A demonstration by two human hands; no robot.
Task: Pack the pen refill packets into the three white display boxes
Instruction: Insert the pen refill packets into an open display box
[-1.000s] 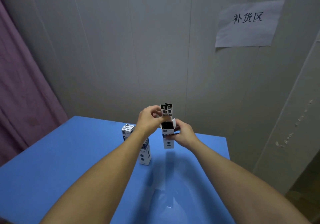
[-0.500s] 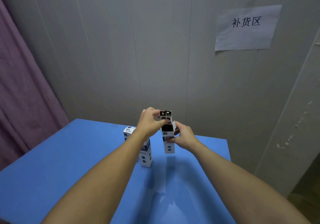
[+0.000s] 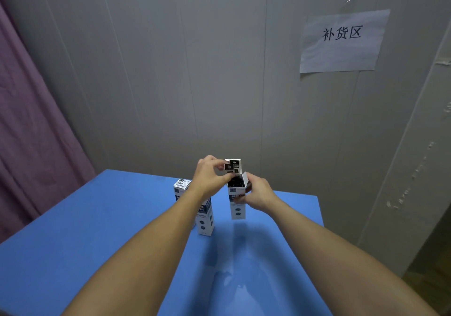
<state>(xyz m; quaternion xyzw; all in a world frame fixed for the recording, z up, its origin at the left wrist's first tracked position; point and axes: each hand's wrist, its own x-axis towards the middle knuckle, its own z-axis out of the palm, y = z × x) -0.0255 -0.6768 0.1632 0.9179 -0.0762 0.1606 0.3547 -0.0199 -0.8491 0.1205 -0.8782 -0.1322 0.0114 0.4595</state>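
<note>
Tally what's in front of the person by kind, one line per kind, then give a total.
White display boxes: 2, one held open, one closed standing on the table
Refill packets visible: 1, sticking out of the open box
Paper signs on the wall: 1
Total: 4

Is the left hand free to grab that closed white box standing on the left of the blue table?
Probably not right now: the left hand pinches a refill packet above the open box. The closed box stands just beneath that forearm, so it looks near once the packet is released.
</note>
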